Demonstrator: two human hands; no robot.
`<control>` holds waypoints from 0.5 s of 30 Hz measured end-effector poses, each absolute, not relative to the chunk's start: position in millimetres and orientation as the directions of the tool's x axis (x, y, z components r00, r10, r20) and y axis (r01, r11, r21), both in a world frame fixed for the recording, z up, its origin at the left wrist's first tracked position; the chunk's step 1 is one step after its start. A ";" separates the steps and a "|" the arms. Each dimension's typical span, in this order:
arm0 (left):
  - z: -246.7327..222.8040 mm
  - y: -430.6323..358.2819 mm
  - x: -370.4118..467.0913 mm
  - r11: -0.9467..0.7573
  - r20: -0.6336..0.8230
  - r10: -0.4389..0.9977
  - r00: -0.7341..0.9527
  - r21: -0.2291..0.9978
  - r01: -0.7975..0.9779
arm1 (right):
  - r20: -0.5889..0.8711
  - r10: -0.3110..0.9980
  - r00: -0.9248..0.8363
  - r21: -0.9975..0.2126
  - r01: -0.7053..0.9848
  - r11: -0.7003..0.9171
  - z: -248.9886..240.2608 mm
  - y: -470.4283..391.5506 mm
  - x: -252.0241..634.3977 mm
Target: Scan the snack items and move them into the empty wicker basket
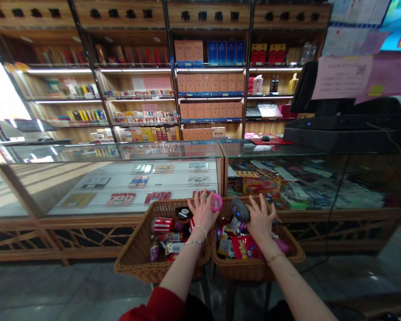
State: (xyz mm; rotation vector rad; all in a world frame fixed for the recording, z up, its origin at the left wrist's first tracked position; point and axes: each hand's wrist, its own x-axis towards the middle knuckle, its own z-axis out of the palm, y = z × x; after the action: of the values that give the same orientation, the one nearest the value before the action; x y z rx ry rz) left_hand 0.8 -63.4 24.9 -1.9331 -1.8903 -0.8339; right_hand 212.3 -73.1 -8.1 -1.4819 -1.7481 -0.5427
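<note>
Above the left wicker basket (130, 254), my left hand (202, 214) pinches a small pink round container (217, 203) with pale lettering near the thumb, other fingers spread. My right hand (259, 220) is over the right wicker basket (240, 273), thumb side against a dark grey oval object (240, 210) with a small blue mark; its exact kind is unclear. In the left basket lie a red-and-white striped pack (163, 225), a black round container (183, 213) and other wrapped snacks. Red packets (243, 247) and a yellowish packet (225, 246) lie in the right basket.
A glass display counter (173, 149) stands right behind the baskets, with flat packs inside. On its right side sit a monitor and register (334, 129), a cable (337, 196) hanging down. Lit shelves (210, 69) with boxes line the wall.
</note>
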 end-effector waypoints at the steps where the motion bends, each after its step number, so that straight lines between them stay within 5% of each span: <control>1: 25.0 -64.7 -0.6 -0.076 0.597 0.801 -0.047 0.178 0.981 | 0.770 0.637 -0.037 -0.150 0.960 0.238 -6.7 -72.8 210.0; 15: 26.7 -83.3 -28.9 0.143 0.552 0.796 -0.250 0.229 0.963 | 0.737 0.673 -0.065 -0.155 0.953 0.262 0.2 -75.5 193.6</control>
State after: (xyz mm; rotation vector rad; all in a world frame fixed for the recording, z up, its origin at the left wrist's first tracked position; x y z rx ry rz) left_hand -28.9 -83.3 26.7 -1.7039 -2.1269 -0.7922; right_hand 193.6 -75.5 0.2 -1.4823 -1.8093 -0.4899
